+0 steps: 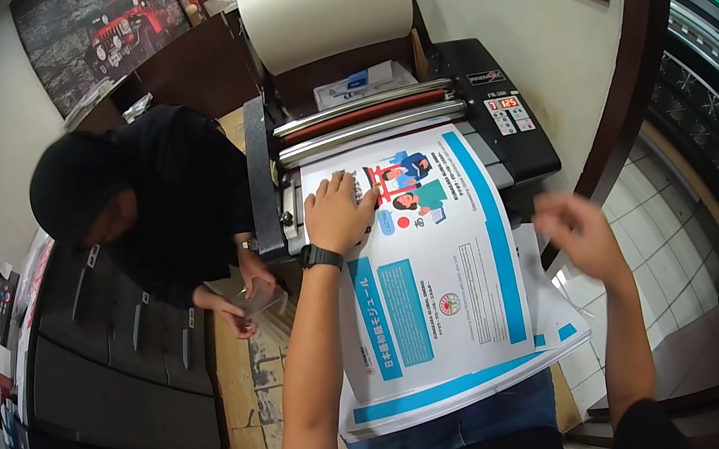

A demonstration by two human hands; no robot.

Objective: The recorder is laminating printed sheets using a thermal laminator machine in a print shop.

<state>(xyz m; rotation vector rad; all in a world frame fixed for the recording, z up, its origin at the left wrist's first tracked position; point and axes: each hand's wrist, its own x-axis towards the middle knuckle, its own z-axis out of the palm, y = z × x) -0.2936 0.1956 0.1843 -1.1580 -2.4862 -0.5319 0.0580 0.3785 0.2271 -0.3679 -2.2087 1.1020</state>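
Note:
A printed cover sheet (439, 254) with blue bands and cartoon figures lies with its far edge at the rollers of a laminating machine (471, 94). My left hand (339, 214), with a dark watch at the wrist, rests flat on the sheet's left part, fingers spread. Beneath the sheet's near end, a stack of similar printed sheets (470, 390) sits over my lap. Off the sheet's right side, my right hand (577, 232) is raised in the air, slightly blurred. Its fingers are loosely bent and apart, and no object shows in them.
A large roll of film (326, 4) is mounted at the machine's far end. On the left, a co-worker in a black cap (77, 189) leans in, holding a small clear piece (259, 301). Dark cabinets (120, 375) line the left; a dark wooden post (639, 86) rises at right.

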